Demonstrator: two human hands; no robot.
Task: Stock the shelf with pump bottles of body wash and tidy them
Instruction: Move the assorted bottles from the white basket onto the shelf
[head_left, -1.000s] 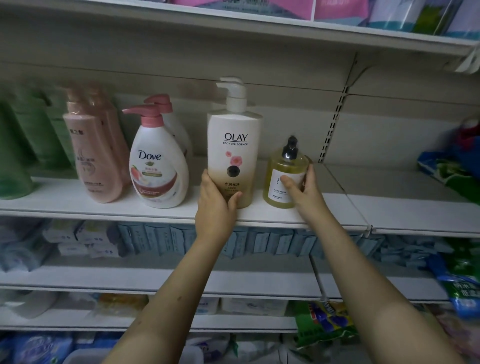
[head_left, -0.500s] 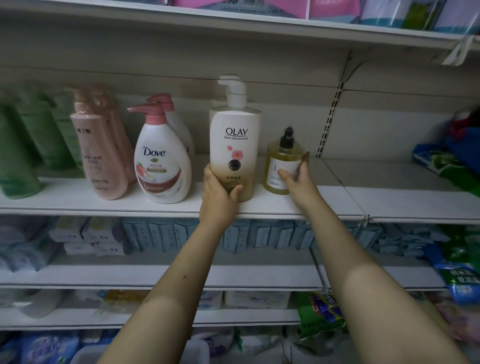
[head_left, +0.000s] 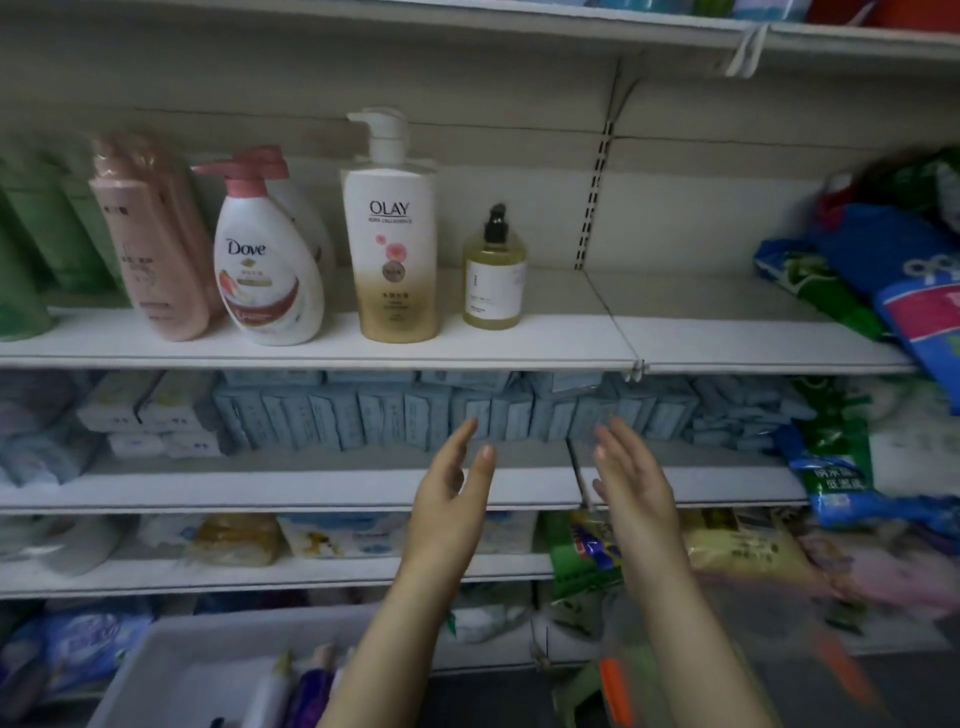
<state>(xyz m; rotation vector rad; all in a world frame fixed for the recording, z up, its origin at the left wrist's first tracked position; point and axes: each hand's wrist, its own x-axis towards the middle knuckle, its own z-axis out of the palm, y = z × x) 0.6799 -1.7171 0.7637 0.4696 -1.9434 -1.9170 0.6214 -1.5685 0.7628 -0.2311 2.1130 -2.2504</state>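
1. Olay pump bottle (head_left: 395, 228): white fading to gold, upright on the shelf (head_left: 519, 345), label to the front and pump spout to the left. It stands near the front edge, between the Dove bottle and the amber bottle and touching neither.
2. Amber pump bottle (head_left: 493, 280): short, with a black pump and a white label, upright just right of the Olay. The shelf is bare to its right.
3. Dove pump bottle (head_left: 265, 270): white with a pink pump, upright, with a second one close behind it. Left of these are pink bottles (head_left: 150, 244), then green bottles (head_left: 31, 249), which are blurred.
4. Left hand (head_left: 447, 499): fingers straight, palm turned inward, holding nothing. It is below the stocked shelf, in front of the tier of blue boxes (head_left: 415, 410).
5. Right hand (head_left: 634, 488): also spread flat and empty, its palm facing the left hand with a gap between them.
6. White bin (head_left: 171, 670): at the lower left, holding further bottles (head_left: 311, 691) with their caps pointing up toward the shelves. They are too blurred to identify.
7. Relation for the next move (judged): new stock lies down and to the left of both hands, and the left hand is nearer. The open space on the shelf lies up and to the right, beyond the amber bottle.
8. Bagged goods (head_left: 909, 275): piled at the far right of the shelf.
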